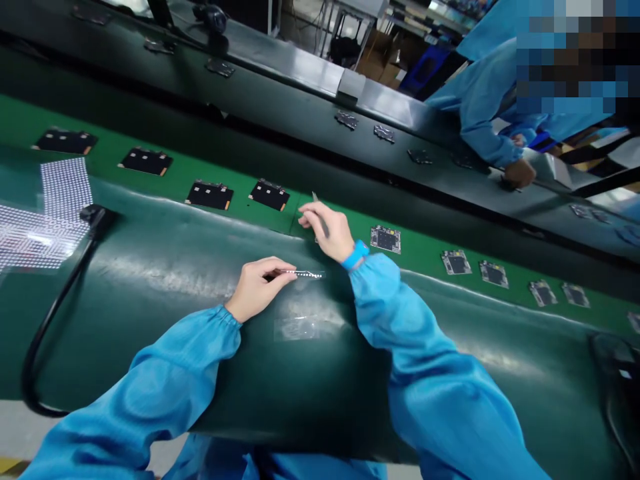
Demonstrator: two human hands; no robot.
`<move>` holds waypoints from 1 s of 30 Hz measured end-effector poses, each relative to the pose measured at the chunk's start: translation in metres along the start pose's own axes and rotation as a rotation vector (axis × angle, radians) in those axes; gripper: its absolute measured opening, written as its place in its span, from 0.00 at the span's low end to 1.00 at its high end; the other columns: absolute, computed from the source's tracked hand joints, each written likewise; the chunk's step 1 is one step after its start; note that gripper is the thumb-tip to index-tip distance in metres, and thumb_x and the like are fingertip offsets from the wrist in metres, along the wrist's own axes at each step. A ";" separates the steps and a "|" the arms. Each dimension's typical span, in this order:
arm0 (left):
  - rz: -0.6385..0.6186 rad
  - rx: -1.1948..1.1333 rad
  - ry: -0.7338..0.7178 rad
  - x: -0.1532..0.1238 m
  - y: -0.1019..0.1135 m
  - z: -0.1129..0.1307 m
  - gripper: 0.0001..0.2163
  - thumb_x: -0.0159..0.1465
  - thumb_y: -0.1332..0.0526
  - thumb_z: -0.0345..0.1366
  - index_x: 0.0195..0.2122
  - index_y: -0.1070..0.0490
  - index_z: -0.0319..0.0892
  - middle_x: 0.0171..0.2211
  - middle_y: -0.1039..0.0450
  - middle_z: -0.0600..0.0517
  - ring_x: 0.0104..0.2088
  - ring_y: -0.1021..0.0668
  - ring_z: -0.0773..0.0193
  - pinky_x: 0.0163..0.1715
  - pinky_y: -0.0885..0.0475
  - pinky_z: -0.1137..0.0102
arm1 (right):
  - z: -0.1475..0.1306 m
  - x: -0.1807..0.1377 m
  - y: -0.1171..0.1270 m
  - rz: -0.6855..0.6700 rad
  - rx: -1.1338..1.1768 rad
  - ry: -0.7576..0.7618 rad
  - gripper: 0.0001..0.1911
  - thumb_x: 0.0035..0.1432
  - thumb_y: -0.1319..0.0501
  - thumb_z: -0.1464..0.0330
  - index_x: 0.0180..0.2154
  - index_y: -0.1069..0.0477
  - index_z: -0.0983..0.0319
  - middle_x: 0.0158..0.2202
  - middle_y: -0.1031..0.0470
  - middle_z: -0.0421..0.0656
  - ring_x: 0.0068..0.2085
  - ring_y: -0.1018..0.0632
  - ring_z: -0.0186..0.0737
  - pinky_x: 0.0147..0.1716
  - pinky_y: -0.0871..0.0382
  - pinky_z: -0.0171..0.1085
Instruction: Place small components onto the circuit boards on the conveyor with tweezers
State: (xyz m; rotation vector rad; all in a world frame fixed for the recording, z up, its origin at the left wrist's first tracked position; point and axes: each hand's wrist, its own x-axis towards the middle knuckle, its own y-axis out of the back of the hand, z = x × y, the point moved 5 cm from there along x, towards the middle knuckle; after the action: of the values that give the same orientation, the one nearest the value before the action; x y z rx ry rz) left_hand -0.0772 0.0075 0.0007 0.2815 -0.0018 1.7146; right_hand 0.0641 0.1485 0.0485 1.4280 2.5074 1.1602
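My left hand (257,287) is closed in a pinch on the end of a thin strip of small parts (306,273), which lies across the dark green mat (165,267). My right hand (327,230) is closed around metal tweezers (318,212), their tip pointing up toward the green conveyor belt (420,250). Both hands are close together, the right one just above the strip. A clear film piece (299,327) lies on the mat below the strip. Both arms wear blue sleeves, and a blue band sits on the right wrist.
Several small circuit boards ride the belt: black-covered ones (210,195) at left, bare ones (385,238) at right. A black cable (55,313) curves at left. Another person in blue (493,113) works across a second line (300,73).
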 end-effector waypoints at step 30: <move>0.022 -0.072 -0.042 0.006 0.026 0.013 0.05 0.61 0.28 0.37 0.36 0.16 0.42 0.34 0.18 0.46 0.34 0.17 0.60 0.35 0.22 0.68 | -0.011 0.110 -0.119 -0.292 -0.494 0.200 0.19 0.58 0.29 0.59 0.43 0.32 0.61 0.44 0.24 0.48 0.49 0.27 0.50 0.49 0.35 0.45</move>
State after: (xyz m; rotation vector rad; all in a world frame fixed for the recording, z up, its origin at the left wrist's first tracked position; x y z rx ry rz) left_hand -0.1008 0.0071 0.0189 0.2647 -0.0982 1.7259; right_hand -0.0901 0.1888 0.0177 0.8311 2.2038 1.7582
